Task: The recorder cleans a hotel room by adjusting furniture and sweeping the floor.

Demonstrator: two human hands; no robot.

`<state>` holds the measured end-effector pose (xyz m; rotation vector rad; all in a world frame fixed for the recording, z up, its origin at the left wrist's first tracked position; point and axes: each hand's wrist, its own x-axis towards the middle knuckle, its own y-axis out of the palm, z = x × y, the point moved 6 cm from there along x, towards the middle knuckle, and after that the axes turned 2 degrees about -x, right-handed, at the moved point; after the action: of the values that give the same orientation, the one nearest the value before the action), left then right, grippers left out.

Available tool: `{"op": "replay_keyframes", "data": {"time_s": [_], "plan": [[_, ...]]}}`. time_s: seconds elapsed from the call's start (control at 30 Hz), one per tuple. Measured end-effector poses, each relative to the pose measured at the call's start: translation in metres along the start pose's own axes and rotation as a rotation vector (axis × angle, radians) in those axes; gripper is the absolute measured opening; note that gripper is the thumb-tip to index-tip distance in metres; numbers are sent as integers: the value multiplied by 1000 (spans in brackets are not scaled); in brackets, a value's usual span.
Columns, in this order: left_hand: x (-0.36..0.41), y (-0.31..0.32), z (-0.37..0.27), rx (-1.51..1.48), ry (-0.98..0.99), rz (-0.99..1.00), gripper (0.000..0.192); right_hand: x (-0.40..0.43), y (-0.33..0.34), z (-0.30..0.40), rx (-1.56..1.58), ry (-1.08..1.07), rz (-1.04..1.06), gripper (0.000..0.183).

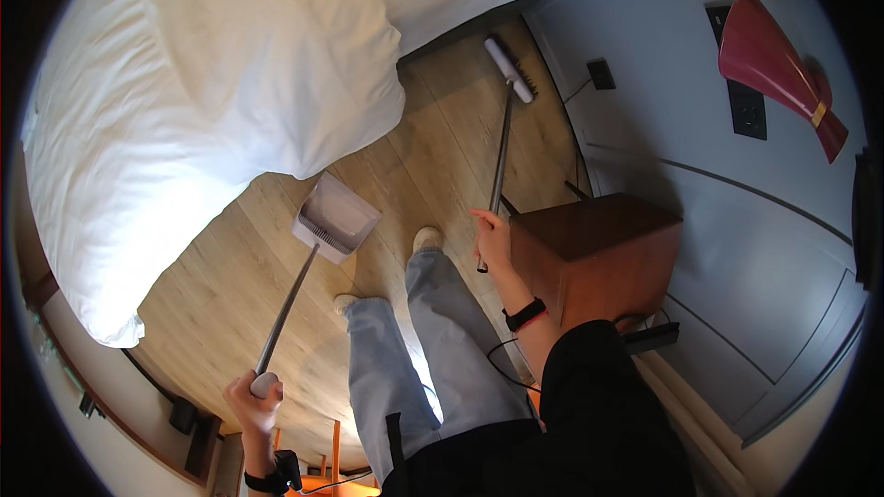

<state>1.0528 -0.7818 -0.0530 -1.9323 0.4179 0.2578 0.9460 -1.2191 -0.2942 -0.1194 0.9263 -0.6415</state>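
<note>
My left hand [255, 400] grips the top of the long metal handle of a dustpan [340, 214]. The pan is pale pinkish-grey, with a row of comb teeth near its handle, and rests on the wood floor close to the bed's hanging cover. In my right hand [492, 241] is the metal pole of a broom, its lower end passing through my fingers. The broom head [510, 69], pale with dark bristles, lies at the far end of the floor, between the bed and the grey wall panel. Its bristles face the wall side.
White bedding [228, 69] hangs down at the left. A brown wooden nightstand [601, 255] stands right beside my right forearm. On the grey wall [635, 117] are a red lamp [766, 55] and a black socket [601, 74] with a cable. An orange chair [336, 449] stands behind me.
</note>
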Motion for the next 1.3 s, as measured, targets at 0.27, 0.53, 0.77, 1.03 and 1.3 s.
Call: {"op": "replay_keyframes", "data": {"time_s": [0.27,0.53,0.77,1.03,1.3], "plan": [[-12,6,10,8,-1,26,70,105,-59,45,191,24,-73,23],[-7,3,2,-34,-11,26,72,117,-4,47,-179,-26,3,22],[1,3,3,-34,3,16,71,17,67,-25,-365,-151,127,16],[10,-1,-5,-40,18,15,69,-119,85,-79,-496,-264,212,14],[10,-5,-5,-46,-36,12,62,-242,67,-100,-564,-52,626,20]]}}
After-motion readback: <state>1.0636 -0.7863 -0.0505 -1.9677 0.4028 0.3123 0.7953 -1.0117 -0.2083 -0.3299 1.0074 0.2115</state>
